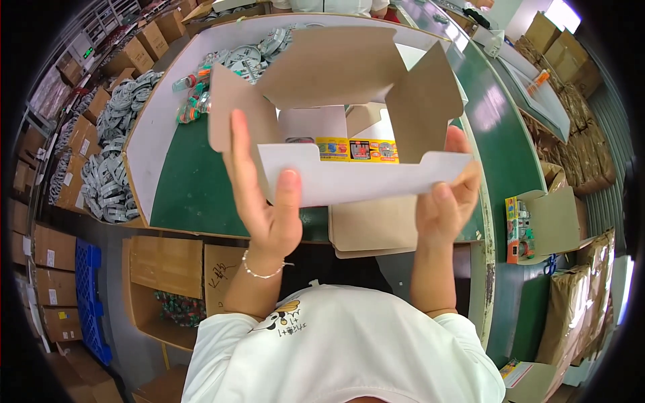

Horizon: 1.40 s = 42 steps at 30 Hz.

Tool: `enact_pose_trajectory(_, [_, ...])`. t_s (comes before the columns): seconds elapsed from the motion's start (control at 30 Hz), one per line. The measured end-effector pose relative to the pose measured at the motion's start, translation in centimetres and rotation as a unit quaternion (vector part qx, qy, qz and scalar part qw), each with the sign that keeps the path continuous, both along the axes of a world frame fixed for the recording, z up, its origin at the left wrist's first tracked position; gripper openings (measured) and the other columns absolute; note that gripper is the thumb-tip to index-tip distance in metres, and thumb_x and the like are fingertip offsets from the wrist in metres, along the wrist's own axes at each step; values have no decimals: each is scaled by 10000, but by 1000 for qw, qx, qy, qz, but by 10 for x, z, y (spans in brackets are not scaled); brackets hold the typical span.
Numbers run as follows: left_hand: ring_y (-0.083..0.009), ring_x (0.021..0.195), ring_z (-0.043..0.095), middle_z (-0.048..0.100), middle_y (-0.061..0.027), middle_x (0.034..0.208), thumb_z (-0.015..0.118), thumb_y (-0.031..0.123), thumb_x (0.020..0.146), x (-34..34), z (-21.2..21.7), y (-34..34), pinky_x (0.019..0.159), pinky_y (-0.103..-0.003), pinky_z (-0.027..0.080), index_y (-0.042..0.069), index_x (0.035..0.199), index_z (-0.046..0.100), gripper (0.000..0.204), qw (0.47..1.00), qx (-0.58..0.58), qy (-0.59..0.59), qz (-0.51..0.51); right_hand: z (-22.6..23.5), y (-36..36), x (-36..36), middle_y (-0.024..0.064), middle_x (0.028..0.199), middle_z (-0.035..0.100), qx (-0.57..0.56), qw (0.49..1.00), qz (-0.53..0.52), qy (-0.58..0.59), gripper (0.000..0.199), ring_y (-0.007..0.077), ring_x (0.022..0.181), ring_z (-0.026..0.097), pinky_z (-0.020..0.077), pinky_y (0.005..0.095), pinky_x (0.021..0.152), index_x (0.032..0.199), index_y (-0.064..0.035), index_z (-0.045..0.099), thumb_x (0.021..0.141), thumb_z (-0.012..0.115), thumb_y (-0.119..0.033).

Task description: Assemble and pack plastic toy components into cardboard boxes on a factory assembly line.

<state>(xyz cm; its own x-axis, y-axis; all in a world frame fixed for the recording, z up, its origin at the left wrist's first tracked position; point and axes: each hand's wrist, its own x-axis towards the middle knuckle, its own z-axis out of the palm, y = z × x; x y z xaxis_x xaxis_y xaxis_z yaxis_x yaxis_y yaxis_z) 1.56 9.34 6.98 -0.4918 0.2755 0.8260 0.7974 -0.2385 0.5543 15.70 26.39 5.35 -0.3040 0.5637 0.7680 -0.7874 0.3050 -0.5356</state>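
An unfolded cardboard box, white outside and grey-brown inside, is held up in front of me between both hands. Its flaps stand spread, and through its middle I see yellow printed card; whether that belongs to the box I cannot tell. My left hand presses the left side, thumb against the white front panel and fingers along the side flap. At the right end, my right hand has its thumb at the front corner and fingers curled behind. Below the box lies a stack of flat brown cardboard.
Grey round parts and small bottles with green and orange pieces lie on the far left of the green table. A filled open box stands at the right. An open carton sits lower left. Another person is opposite.
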Motion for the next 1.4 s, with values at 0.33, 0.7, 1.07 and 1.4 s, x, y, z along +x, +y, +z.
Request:
enact_pose_trajectory(0.33, [-362,1376,393,394,-255,1485,498,-50,888,6,-18,3,1122,-414,316,-64,1453,379,578,980,-185,-11,76,-14,-7,-5,134,1407,407,-133,953,-8,-271,574,240,1313,394,307,366,1105,1388,9,358,859,580,41])
enact_pose_trajectory(0.7, [-444,1408,324,355,-256,1518,611,86,851,3,1,0,1124,-537,290,-32,1237,598,404,915,-338,218,29,-2,-9,-5,221,1595,165,97,893,-146,-414,832,333,1487,170,156,411,1194,1549,11,83,822,470,131])
enact_pose_trajectory(1.07, [-280,1324,455,518,-156,1408,601,122,898,-22,22,-14,1003,-454,379,48,1287,586,396,872,-439,212,-44,-2,-2,-9,224,1596,177,142,913,-97,-370,830,335,1498,151,155,404,1193,1552,-55,194,791,463,139])
enact_pose_trajectory(1.4, [-206,1264,460,276,-157,1550,592,61,861,-75,-8,5,900,-316,430,58,1463,396,634,977,-194,47,-74,-20,50,-48,201,1563,241,-51,954,142,-260,737,293,1442,271,280,387,1143,1541,-122,252,902,616,-75])
